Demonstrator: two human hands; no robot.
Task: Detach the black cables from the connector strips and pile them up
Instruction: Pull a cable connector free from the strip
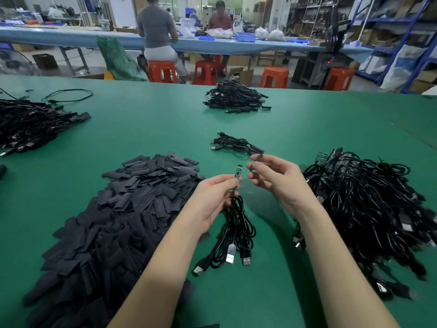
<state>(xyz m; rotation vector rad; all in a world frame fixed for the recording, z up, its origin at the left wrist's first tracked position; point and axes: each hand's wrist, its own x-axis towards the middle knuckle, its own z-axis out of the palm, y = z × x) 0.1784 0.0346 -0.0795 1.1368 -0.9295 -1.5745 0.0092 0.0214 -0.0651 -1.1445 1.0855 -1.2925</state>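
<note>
While the left hand (212, 197) pinches a cable bundle (236, 230) below its circuit strip (238, 172), the right hand (276, 181), at three o'clock, pinches a small dark piece (259, 157). What that piece is cannot be told.

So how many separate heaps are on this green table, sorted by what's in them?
Heaps of black cables: 4 (far left, far middle, small middle, right)
Heaps of flat black sleeves: 1
Total: 5

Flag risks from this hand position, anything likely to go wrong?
1. The left hand pinches the small board by its lower end only; a pull could bend or drop it.
2. The bundle of cables hanging below may snag.
3. The right hand holds something small and blurred; it could drop.
</note>
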